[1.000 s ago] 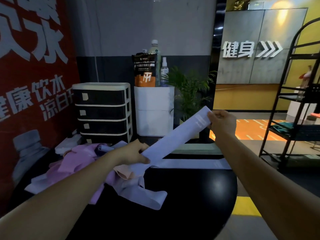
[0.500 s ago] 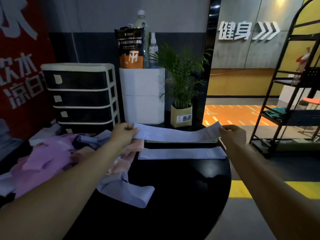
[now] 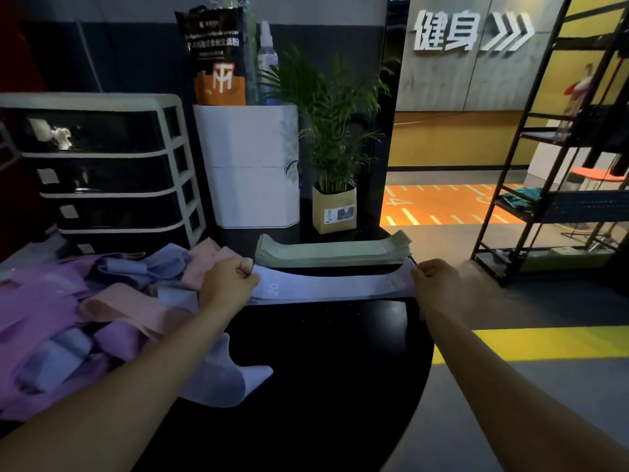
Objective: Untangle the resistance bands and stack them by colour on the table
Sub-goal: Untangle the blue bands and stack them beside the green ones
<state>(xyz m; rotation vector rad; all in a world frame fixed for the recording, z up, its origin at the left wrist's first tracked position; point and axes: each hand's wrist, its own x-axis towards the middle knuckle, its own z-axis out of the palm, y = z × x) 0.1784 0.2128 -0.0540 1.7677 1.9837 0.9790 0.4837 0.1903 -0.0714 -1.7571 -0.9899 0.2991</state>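
Dark round table [image 3: 326, 369] fills the lower centre of the frame, with a gym corridor at upper right. At left, a drawer unit [image 3: 102, 172] stands behind a tangled heap of pink, purple and blue bands [image 3: 68, 318]. Left hand [image 3: 228, 284], left of centre, pinches one end of a pale blue band [image 3: 326, 286] in curled fingers. That band lies stretched flat across the table's centre, just in front of a stack of green bands [image 3: 333, 253]. Right hand [image 3: 435, 284], right of centre, pinches the opposite end. Behind stand a white container [image 3: 248, 165] and potted plant [image 3: 333, 131]; a black shelf rack [image 3: 544, 165] occupies the right.
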